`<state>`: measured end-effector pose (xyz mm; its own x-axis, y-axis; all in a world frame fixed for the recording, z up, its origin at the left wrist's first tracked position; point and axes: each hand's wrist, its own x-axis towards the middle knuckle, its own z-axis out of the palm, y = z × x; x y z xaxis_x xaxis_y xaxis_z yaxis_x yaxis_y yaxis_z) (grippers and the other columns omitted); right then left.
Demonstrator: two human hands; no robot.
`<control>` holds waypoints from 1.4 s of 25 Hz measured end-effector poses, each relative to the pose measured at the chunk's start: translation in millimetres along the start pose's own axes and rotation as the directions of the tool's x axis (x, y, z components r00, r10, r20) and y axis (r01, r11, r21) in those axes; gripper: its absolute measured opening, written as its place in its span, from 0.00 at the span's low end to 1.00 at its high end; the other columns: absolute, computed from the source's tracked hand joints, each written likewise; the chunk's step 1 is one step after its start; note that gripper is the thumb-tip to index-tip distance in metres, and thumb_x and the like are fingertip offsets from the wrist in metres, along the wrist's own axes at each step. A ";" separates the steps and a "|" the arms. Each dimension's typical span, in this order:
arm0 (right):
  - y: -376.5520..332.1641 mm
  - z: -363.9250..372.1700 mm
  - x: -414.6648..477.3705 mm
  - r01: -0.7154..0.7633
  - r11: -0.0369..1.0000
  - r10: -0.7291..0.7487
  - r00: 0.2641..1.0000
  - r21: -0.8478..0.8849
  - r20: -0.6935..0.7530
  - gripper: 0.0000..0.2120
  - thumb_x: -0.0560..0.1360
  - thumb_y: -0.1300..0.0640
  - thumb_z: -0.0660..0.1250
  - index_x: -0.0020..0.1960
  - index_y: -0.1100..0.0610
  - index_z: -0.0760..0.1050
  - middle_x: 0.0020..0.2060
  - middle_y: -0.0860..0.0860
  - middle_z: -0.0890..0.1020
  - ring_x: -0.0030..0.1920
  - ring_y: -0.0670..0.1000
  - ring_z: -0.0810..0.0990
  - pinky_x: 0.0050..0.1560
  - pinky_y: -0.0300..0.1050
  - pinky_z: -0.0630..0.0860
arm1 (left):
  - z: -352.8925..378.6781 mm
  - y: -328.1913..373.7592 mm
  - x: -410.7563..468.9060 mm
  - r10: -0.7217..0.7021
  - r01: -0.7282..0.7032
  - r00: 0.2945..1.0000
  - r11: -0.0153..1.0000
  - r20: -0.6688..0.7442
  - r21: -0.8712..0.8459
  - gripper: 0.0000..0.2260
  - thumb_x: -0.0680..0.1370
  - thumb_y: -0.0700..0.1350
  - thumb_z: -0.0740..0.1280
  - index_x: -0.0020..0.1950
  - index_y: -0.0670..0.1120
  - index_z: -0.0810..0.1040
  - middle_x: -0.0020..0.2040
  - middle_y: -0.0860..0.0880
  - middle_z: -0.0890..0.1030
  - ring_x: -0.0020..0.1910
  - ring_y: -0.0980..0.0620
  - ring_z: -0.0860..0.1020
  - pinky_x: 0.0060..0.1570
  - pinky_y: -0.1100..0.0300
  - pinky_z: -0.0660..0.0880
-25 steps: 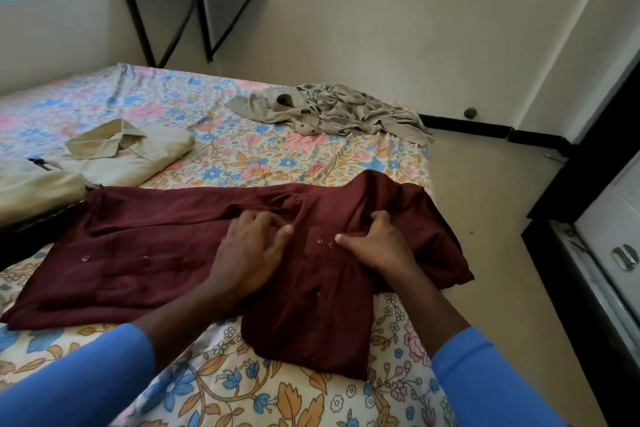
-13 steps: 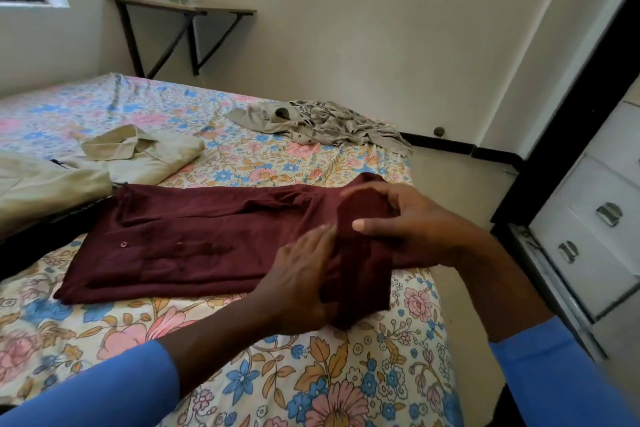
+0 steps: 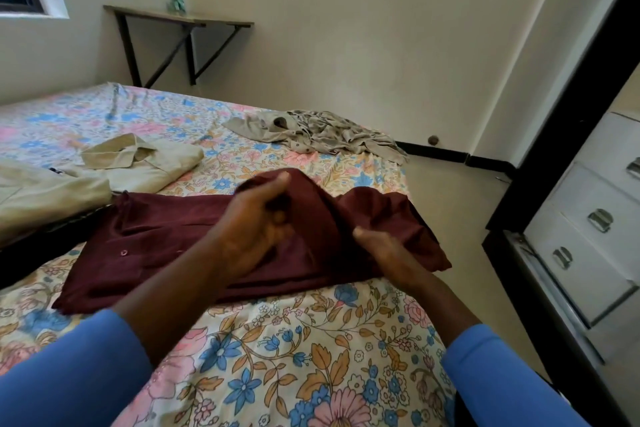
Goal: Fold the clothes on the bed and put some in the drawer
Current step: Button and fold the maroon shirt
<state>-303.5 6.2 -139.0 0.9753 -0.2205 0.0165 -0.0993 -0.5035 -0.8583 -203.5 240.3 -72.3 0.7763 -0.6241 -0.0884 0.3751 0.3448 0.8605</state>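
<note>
A maroon shirt lies partly folded across the near part of the bed, which has a floral sheet. My left hand grips a raised fold of the shirt near its middle, fingers curled round the cloth. My right hand pinches the shirt's right end, which is bunched and lifted off the sheet. A folded beige shirt lies behind at the left. A crumpled grey garment sits at the far edge of the bed. White drawers with metal handles stand at the right, all closed.
More beige cloth and something dark lie at the bed's left edge. A wall shelf with a small green object hangs at the back. A strip of floor separates the bed from the black-framed drawer unit.
My hands have lifted and shifted along the maroon shirt: the left now grips a raised fold higher up, the right has dropped to the right end. The hanging front flap has been folded in.
</note>
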 end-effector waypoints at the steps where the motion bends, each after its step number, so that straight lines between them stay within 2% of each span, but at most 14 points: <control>1: 14.1 -0.3 5.3 0.045 0.977 -0.039 0.999 -0.206 0.033 0.20 0.80 0.35 0.62 0.57 0.48 0.84 0.54 0.42 0.84 0.57 0.42 0.81 0.65 0.52 0.77 | -10.9 6.2 4.6 0.032 -0.032 0.997 1.000 -0.064 0.000 0.08 0.83 0.43 0.66 0.57 0.42 0.82 0.54 0.44 0.85 0.50 0.49 0.86 0.47 0.53 0.83; 4: 35.8 -8.8 33.0 0.146 0.763 -0.235 0.970 -0.630 -0.059 0.17 0.75 0.49 0.72 0.63 0.49 0.80 0.59 0.46 0.82 0.63 0.49 0.77 0.67 0.55 0.73 | -37.9 9.7 10.0 0.043 -0.047 0.982 0.999 -0.186 -0.017 0.06 0.77 0.39 0.68 0.42 0.46 0.82 0.44 0.49 0.85 0.44 0.53 0.86 0.50 0.53 0.80; 7: 50.9 -20.3 62.5 0.164 0.641 -0.268 0.963 -0.750 -0.019 0.30 0.73 0.46 0.74 0.74 0.48 0.72 0.71 0.48 0.74 0.75 0.53 0.67 0.73 0.58 0.67 | -48.7 5.5 17.4 0.008 -0.007 0.966 1.000 -0.258 0.002 0.05 0.73 0.41 0.71 0.47 0.44 0.83 0.44 0.48 0.86 0.45 0.51 0.85 0.52 0.51 0.80; 9: 59.8 -25.4 79.7 0.206 0.582 -0.297 0.954 -0.787 0.030 0.23 0.73 0.48 0.72 0.67 0.49 0.78 0.69 0.49 0.76 0.74 0.54 0.67 0.72 0.61 0.68 | -57.7 3.0 27.3 -0.013 0.052 0.931 0.994 -0.365 0.095 0.07 0.76 0.42 0.73 0.53 0.44 0.82 0.48 0.47 0.87 0.47 0.49 0.86 0.43 0.51 0.83; 11: 55.7 -31.5 85.6 0.210 0.706 -0.363 0.927 -0.676 -0.091 0.10 0.71 0.50 0.69 0.50 0.52 0.83 0.53 0.47 0.82 0.62 0.51 0.77 0.63 0.59 0.74 | -72.8 5.5 33.1 0.099 0.190 0.840 0.867 -0.534 0.460 0.09 0.78 0.46 0.74 0.55 0.43 0.82 0.49 0.44 0.86 0.48 0.44 0.85 0.40 0.49 0.83; 12: 51.8 -36.8 86.1 0.207 0.801 -0.371 0.908 -0.561 -0.195 0.08 0.69 0.50 0.67 0.43 0.52 0.82 0.45 0.46 0.83 0.54 0.50 0.79 0.59 0.57 0.76 | -81.3 8.5 32.7 0.194 0.335 0.833 0.567 -0.518 0.753 0.11 0.78 0.51 0.75 0.52 0.44 0.82 0.47 0.44 0.85 0.46 0.43 0.84 0.41 0.49 0.82; 13: 50.4 -43.2 85.2 0.206 0.862 -0.357 0.895 -0.463 -0.266 0.09 0.68 0.49 0.65 0.38 0.53 0.80 0.39 0.45 0.82 0.47 0.48 0.80 0.56 0.54 0.77 | -87.1 9.2 29.6 0.263 0.459 0.850 0.053 -0.456 0.887 0.14 0.78 0.58 0.74 0.49 0.47 0.80 0.45 0.47 0.83 0.44 0.45 0.82 0.41 0.53 0.79; 14: 52.5 -49.5 83.8 0.216 0.882 -0.353 0.891 -0.419 -0.284 0.10 0.68 0.48 0.64 0.35 0.54 0.78 0.34 0.45 0.81 0.41 0.48 0.79 0.55 0.51 0.76 | -86.2 7.1 24.7 0.307 0.463 0.881 -0.399 -0.360 0.791 0.17 0.76 0.64 0.72 0.49 0.51 0.78 0.45 0.50 0.81 0.44 0.47 0.81 0.41 0.55 0.76; 16: 55.9 -55.8 77.5 0.209 0.850 -0.355 0.906 -0.483 -0.232 0.14 0.68 0.47 0.62 0.28 0.53 0.71 0.25 0.44 0.74 0.29 0.47 0.73 0.57 0.47 0.73 | -78.1 -7.9 24.4 0.339 0.293 0.938 -0.683 -0.065 0.669 0.22 0.74 0.68 0.70 0.59 0.54 0.76 0.55 0.51 0.81 0.51 0.48 0.81 0.43 0.54 0.75; 19: 65.9 -58.9 76.9 0.196 0.808 -0.341 0.925 -0.556 -0.170 0.16 0.68 0.45 0.62 0.27 0.51 0.65 0.21 0.44 0.68 0.25 0.48 0.69 0.56 0.46 0.70 | -45.0 -43.9 46.2 0.235 -0.119 0.936 -0.487 0.261 0.865 0.36 0.74 0.71 0.65 0.78 0.56 0.64 0.74 0.51 0.72 0.71 0.47 0.72 0.69 0.44 0.70; 22: 74.1 -57.7 81.7 0.219 0.760 -0.364 0.924 -0.612 -0.121 0.13 0.68 0.43 0.61 0.31 0.50 0.70 0.27 0.43 0.74 0.32 0.47 0.72 0.56 0.51 0.74 | -16.0 -75.3 78.8 0.045 -0.280 0.947 -0.363 0.317 0.889 0.42 0.76 0.74 0.60 0.83 0.54 0.55 0.80 0.51 0.67 0.79 0.50 0.64 0.82 0.45 0.51; 29: 83.7 -49.1 96.1 0.271 0.818 -0.427 0.877 -0.508 -0.220 0.06 0.81 0.48 0.65 0.48 0.49 0.75 0.40 0.43 0.80 0.42 0.45 0.78 0.61 0.52 0.73 | 6.1 -57.5 114.5 -0.252 -0.201 0.954 -0.126 0.165 0.971 0.15 0.78 0.62 0.71 0.54 0.52 0.81 0.47 0.52 0.83 0.45 0.54 0.82 0.48 0.57 0.79; 32: 81.4 -37.6 102.0 0.224 0.822 -0.418 0.862 -0.523 -0.288 0.08 0.83 0.47 0.66 0.50 0.51 0.76 0.35 0.44 0.79 0.37 0.49 0.79 0.58 0.54 0.76 | 4.1 -28.2 118.3 -0.326 -0.019 0.943 0.134 0.062 0.991 0.11 0.77 0.56 0.75 0.53 0.51 0.85 0.50 0.51 0.88 0.49 0.51 0.86 0.54 0.52 0.83; 35: 70.7 -40.5 111.9 0.213 0.874 -0.406 0.814 -0.437 -0.416 0.12 0.82 0.42 0.66 0.49 0.51 0.80 0.33 0.43 0.80 0.35 0.49 0.80 0.50 0.54 0.80 | -3.8 12.8 124.2 -0.429 0.216 0.893 0.135 -0.139 0.967 0.21 0.65 0.60 0.81 0.49 0.46 0.88 0.50 0.46 0.88 0.50 0.45 0.87 0.56 0.50 0.82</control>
<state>-209.4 -87.9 -177.0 0.7520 -0.3224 0.5749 0.0344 -0.8518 -0.5227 -100.3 169.9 -74.1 0.6029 -0.6071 -0.5176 -0.2718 -0.7662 0.5822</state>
